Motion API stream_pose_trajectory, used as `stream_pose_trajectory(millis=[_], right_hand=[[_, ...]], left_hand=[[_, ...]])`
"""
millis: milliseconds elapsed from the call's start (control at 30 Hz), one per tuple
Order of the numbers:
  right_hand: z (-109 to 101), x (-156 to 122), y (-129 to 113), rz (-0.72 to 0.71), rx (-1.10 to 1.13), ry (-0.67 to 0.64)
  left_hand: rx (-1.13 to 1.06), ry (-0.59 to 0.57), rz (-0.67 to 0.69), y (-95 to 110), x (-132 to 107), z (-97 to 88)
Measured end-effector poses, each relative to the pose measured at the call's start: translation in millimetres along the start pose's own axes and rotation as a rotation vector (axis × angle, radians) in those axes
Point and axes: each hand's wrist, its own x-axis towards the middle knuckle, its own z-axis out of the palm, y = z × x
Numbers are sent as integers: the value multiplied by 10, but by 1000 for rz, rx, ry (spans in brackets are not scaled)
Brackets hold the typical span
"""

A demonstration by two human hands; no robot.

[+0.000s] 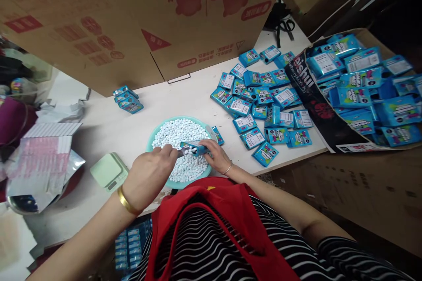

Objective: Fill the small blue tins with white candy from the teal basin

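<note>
My left hand [154, 173], with a gold bracelet at the wrist, is closed on the handle of a metal scoop [181, 153]. The scoop's tip meets the open end of a small blue candy box [198, 149], where several white candies show. My right hand [216, 156] grips that box from its right side, tilted above a turquoise basin [150, 138]. Small white candies [184, 171] fill the basin. Another blue box [218, 135] lies by the basin's right rim, partly hidden behind it.
Many blue boxes [255, 101] lie spread on the white table [184, 96]. A black carton [310, 92] at right holds more. Several boxes [128, 100] stand at left, near a pale green scale [109, 171]. A large cardboard box [121, 17] stands behind; scissors [286, 28] lie at back.
</note>
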Motion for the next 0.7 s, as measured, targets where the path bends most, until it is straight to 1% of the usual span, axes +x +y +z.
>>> stream_pose_trajectory(millis=[67, 100, 133, 167, 200, 267, 333, 367, 433, 467, 500, 533, 600, 633, 700], right_hand=[[5, -5, 14, 5, 3, 7], [2, -7, 19, 11, 5, 8], [-4, -10, 24, 19, 6, 11], [-15, -12, 28, 29, 9, 16], [-30, -14, 33, 39, 12, 23], [-75, -18, 44, 60, 18, 43], [-133, -24, 55, 82, 17, 54], [-164, -27, 60, 92, 11, 55], [-224, -33, 65, 103, -2, 55], [-253, -35, 64, 106, -8, 57], [-279, -38, 61, 112, -13, 63], [-303, -40, 56, 121, -17, 71], [-346, -44, 42, 149, -17, 99], [-364, -46, 35, 165, -15, 116], [-395, -53, 27, 194, -6, 150]], left_hand=[[-7, 1, -7, -9, -27, -26], [-27, 17, -26, -53, -41, 6], [-57, 40, -56, -121, -54, 76], [-94, 63, -93, -209, -61, 188], [-137, 76, -133, -308, -62, 341], [-232, 54, -194, -491, -28, 752], [-312, -33, -226, -576, 72, 1233], [-376, -51, -222, -562, 152, 1465], [-552, 17, -208, -422, 363, 1850], [-602, 47, -194, -313, 485, 1989], [-642, 75, -179, -196, 609, 2092], [-673, 102, -169, -83, 724, 2161], [-720, 141, -153, 78, 890, 2221], [-746, 161, -145, 112, 926, 2223], [-794, 194, -123, 87, 895, 2190]])
